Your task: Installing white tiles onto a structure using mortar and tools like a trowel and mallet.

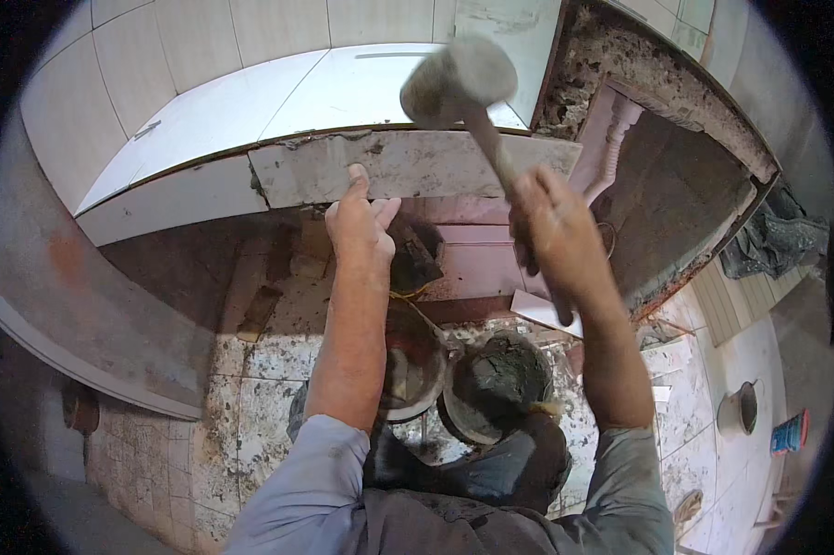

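My right hand (pixel 558 231) is wrapped around the handle of a mallet (pixel 460 81), its thick grey head raised over the counter's front edge. The head is apart from the tile below it. A long, smeared pale tile strip (pixel 435 166) runs along that front edge. At the strip's lower edge is my left hand (pixel 360 217), thumb pressed on its face and fingers at its underside. To the left, another white tile strip (pixel 181 202) continues the edge, with a dark joint between the two.
Below my arms stand a bucket of wet grey mortar (pixel 514 370) and a dark round basin (pixel 417 402). White tiles (pixel 278 97) cover the countertop. At right is a rough-edged opening (pixel 680 185). A small bucket (pixel 737 410) and a blue container (pixel 789 433) stand on the spattered floor.
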`<state>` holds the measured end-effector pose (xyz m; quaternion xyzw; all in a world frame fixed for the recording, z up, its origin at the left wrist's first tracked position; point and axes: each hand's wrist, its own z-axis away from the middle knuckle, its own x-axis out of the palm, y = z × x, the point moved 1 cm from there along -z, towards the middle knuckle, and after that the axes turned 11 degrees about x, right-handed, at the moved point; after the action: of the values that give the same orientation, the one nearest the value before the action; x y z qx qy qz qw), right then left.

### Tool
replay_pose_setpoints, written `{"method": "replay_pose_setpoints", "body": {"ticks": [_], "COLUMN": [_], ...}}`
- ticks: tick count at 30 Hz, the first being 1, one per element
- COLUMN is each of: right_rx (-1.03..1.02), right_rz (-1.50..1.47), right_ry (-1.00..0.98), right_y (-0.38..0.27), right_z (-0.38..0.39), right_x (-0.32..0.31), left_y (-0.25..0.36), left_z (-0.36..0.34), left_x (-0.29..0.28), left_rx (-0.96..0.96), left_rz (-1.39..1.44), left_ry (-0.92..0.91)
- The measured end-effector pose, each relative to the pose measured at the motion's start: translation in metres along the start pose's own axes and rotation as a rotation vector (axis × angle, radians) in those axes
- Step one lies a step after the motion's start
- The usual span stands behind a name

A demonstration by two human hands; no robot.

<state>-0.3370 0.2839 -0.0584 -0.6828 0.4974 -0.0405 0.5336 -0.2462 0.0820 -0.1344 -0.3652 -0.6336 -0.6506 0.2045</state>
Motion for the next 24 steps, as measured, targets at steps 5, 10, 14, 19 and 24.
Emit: {"method": "replay_pose_setpoints", "body": {"ticks": [5, 10, 14, 19, 24], "right_rx": [0.269, 0.262, 0.387, -0.372, 0.295], "right_rz": [0.057, 0.557, 0.415, 0.687, 0.415], "right_ry": [-0.068, -0.034, -0.073, 0.349, 0.012], "right_y": [-0.048, -0.055, -0.042, -0.037, -0.025], "right_z": [-0.047, -0.076, -0.080, -0.085, -0.085], "right_x": [-0.021, -0.004, -0.013, -0.008, -0.012], "left_y": [0.000, 0.002, 0.002, 0.001, 0.001], "left_z": [-0.002, -0.002, 0.001, 0.001, -0.002], "left_x": [0.003, 0.002, 0.003, 0.004, 0.003], "left_rx": [-0.069, -0.063, -0.021, -0.005, -0.075], "left_rz": [0.010, 0.015, 0.000, -0.012, -0.001], "left_ry": [0.054, 0.027, 0.001, 0.047, 0.064]}}
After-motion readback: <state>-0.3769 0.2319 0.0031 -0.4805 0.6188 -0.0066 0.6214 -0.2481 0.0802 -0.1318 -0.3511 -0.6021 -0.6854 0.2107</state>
